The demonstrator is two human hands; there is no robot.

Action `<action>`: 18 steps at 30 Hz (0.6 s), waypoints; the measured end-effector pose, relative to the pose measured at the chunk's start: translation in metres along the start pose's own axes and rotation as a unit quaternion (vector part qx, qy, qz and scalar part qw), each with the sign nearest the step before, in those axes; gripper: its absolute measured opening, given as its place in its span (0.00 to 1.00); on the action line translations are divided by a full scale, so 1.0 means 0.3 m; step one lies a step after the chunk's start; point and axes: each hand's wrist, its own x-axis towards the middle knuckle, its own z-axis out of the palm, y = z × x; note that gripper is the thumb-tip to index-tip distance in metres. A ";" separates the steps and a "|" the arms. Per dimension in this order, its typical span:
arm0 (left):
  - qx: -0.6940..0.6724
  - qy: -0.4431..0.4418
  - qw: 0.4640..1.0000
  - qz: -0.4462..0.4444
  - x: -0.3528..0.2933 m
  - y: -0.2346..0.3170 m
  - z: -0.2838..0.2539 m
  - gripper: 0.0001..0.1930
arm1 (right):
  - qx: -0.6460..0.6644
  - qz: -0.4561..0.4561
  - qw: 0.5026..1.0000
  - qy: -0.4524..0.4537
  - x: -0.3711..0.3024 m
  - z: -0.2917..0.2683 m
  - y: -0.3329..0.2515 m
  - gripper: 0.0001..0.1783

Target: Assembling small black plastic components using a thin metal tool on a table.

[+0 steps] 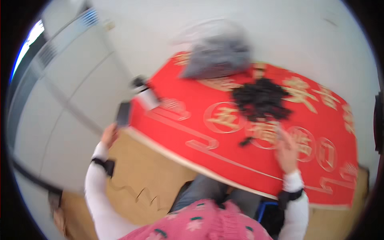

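My left hand is closed round the lower end of a dark grey, flat rectangular slab, phone-like in shape, held up just off the left corner of the red mat. Over the mat's right half, my right hand reaches forward with its fingers stretched out; motion blurs them, and nothing plainly shows in them. Beyond its fingertips lies a heap of small black pieces, too blurred to name. One small black piece sits apart, nearer to me.
A clear plastic bag of dark grey contents stands at the back of the table. A white bottle with a black top is by the left edge. Grey panels rise on the left, and a pale wall stands behind.
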 end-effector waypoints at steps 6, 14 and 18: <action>-0.076 -0.100 0.992 -0.004 0.176 -0.224 -0.177 0.14 | 0.091 0.056 0.994 -0.015 0.045 0.092 -0.004 0.21; 0.128 -0.115 0.984 -0.045 0.280 -0.196 0.073 0.17 | 0.110 0.123 0.985 -0.047 -0.002 0.024 -0.047 0.21; 0.157 -0.102 0.982 0.007 0.246 -0.187 0.094 0.19 | 0.115 0.146 0.982 -0.037 -0.012 0.048 -0.009 0.21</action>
